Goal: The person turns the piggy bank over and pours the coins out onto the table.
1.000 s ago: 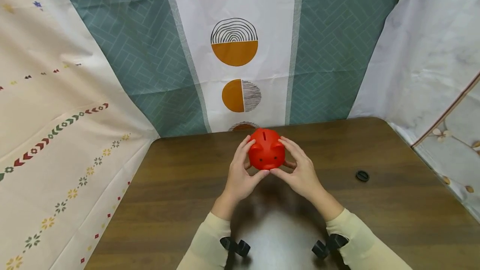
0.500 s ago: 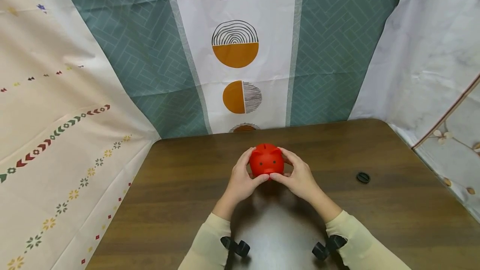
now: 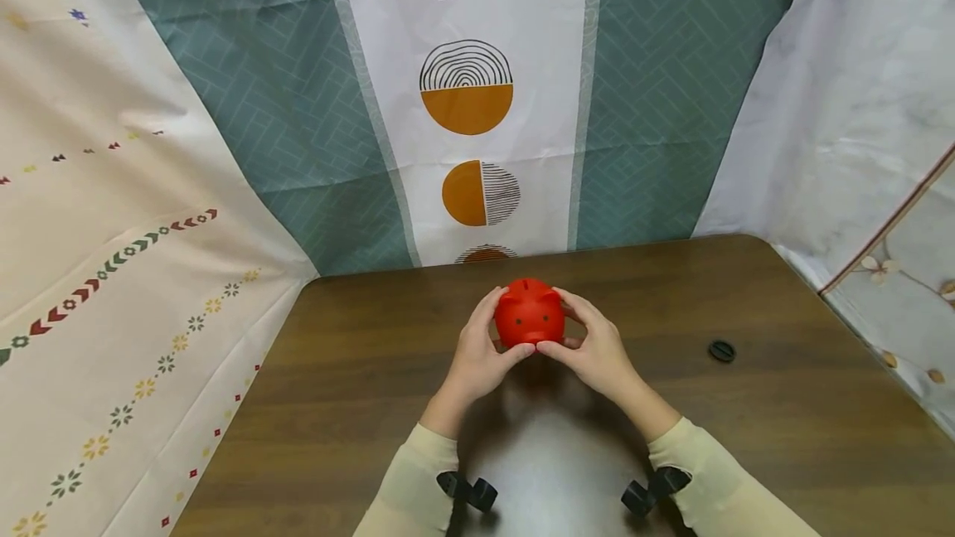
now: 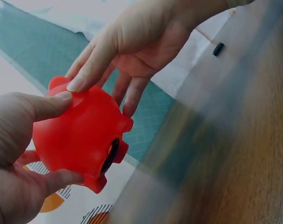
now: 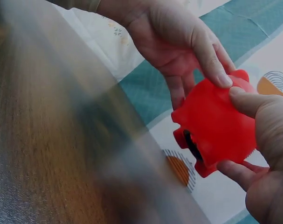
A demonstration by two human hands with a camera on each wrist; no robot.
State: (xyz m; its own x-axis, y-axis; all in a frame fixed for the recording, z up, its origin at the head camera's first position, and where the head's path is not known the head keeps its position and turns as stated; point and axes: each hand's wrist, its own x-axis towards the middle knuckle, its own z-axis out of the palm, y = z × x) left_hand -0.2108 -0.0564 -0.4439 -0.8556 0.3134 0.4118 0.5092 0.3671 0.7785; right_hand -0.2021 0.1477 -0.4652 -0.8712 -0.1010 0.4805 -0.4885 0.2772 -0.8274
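Observation:
A red piggy bank [image 3: 529, 317] is held up above the table between both hands, its face with two dark eyes turned towards me and its coin slot on top. My left hand [image 3: 477, 355] grips its left side and my right hand [image 3: 599, 353] its right. Both thumbs meet at the snout, with the other fingers round the sides and partly hidden behind. In the left wrist view the piggy bank [image 4: 83, 130] shows short feet and a dark round opening [image 4: 110, 155] on its underside. The right wrist view shows this dark opening [image 5: 192, 145] too.
A small black round cap [image 3: 721, 350] with a raised bar lies on the brown wooden table [image 3: 336, 404], right of the hands. Patterned cloths hang behind the table [image 3: 477, 106] and along its left [image 3: 112, 272] and right sides [image 3: 843, 147]. Both wrists wear black camera mounts.
The piggy bank has come down slightly and tilted so that its face shows more and its top less. After a lower dip half a second ago, it has risen a little. Both hands keep hold.

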